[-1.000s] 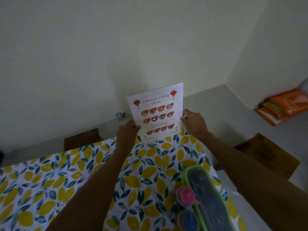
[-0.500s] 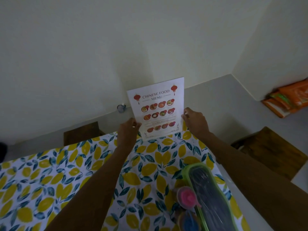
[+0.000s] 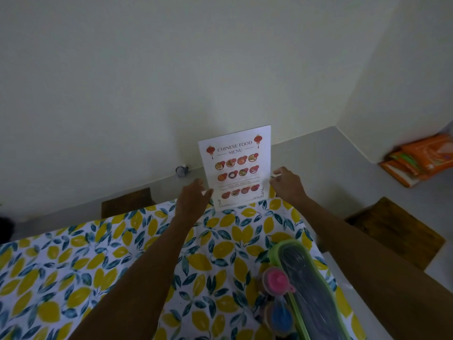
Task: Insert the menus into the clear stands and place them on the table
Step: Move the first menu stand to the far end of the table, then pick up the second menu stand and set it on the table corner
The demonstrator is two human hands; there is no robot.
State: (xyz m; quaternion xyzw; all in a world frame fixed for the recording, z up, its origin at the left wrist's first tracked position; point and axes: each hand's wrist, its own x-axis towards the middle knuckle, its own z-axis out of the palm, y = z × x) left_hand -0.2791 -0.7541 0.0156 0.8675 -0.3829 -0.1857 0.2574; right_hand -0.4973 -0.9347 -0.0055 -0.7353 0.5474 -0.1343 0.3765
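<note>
Standing upright at the table's (image 3: 152, 244) far edge, menu in its stand (image 3: 236, 168). Both hands, left (image 3: 192, 201) and right (image 3: 286, 184), open, flanking it, apparently just off. Placement step; next likely calls for fetching another menu.

The menu (image 3: 235, 168) stood upright at the far edge of the lemon-print table (image 3: 98, 266). The left hand (image 3: 191, 202) and right hand (image 3: 286, 185) flanked its lower sides, fingers loosened. A green-rimmed container (image 3: 308, 290) lay nearer.

menu stand (image 3: 235, 168) upright at the table's (image 3: 122, 266) twelve o'clock edge; left hand (image 3: 192, 201) at its nine, right hand (image 3: 286, 184) at three; lidded container (image 3: 308, 290) at four o'clock.
</note>
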